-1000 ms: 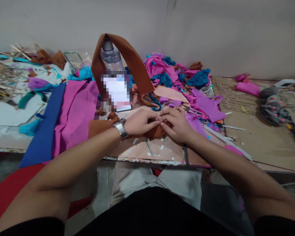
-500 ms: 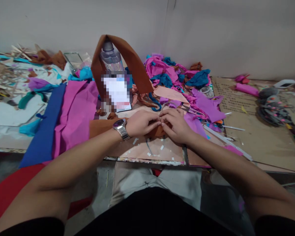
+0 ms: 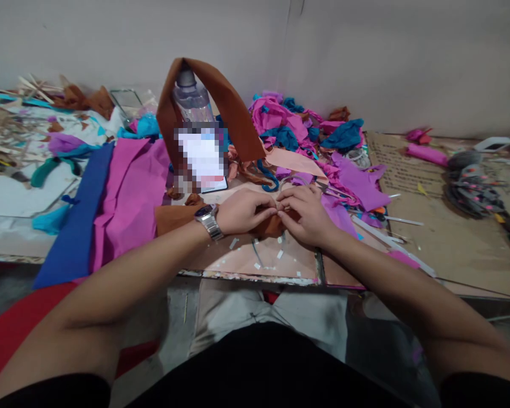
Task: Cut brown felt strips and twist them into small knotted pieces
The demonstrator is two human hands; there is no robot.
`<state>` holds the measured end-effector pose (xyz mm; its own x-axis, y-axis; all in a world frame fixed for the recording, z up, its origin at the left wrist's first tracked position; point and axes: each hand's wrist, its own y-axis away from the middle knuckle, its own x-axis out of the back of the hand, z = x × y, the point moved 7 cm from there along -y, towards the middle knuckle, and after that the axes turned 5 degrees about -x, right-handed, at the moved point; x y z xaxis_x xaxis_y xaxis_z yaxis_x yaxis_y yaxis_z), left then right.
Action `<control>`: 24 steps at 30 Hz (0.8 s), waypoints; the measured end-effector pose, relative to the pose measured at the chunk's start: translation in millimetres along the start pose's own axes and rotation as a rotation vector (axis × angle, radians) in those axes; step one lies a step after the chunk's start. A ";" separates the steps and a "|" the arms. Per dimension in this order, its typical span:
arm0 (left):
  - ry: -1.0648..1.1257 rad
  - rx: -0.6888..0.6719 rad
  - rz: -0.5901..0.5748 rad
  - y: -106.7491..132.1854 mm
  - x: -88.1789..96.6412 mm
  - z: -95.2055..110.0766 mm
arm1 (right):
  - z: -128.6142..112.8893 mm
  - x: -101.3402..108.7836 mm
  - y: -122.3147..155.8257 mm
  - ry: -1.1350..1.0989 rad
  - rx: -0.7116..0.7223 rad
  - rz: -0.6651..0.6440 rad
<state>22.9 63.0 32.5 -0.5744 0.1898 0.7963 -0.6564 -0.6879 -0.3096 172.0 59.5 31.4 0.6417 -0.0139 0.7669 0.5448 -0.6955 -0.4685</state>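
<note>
Your left hand (image 3: 244, 212) and right hand (image 3: 306, 212) meet over the table (image 3: 221, 262), each grip nearly closed, thumbs and fingertips drawn together; whether they pinch anything, you cannot tell from this view. A brown strip (image 3: 175, 219) lies flat beneath and between them, running out to the left beside pink sheets (image 3: 131, 192). Ahead, another brown band (image 3: 233, 107) drapes over a clear bottle (image 3: 193, 105), behind a lit phone (image 3: 204, 158)
</note>
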 end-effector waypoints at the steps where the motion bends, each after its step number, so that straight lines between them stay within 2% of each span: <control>1: 0.005 0.001 0.000 0.0 -0.3 -0.1 | 0.3 0.1 0.2 0.002 0.001 0.000; 11: -0.045 -0.020 -0.022 0.9 -4.9 1.3 | -1.0 -5.2 -0.3 -0.021 -0.012 -0.059; 18: 0.088 0.007 0.020 2.0 2.3 -0.3 | -0.8 1.5 -0.5 -0.030 -0.001 0.038; 24: 0.070 0.030 0.018 0.8 3.2 -1.9 | 2.0 -0.9 -0.9 -0.019 -0.015 0.025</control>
<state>19.6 64.3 33.8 -0.6192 0.2252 0.7523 -0.6314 -0.7123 -0.3065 172.0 61.5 30.2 0.6654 -0.0179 0.7463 0.5205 -0.7055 -0.4810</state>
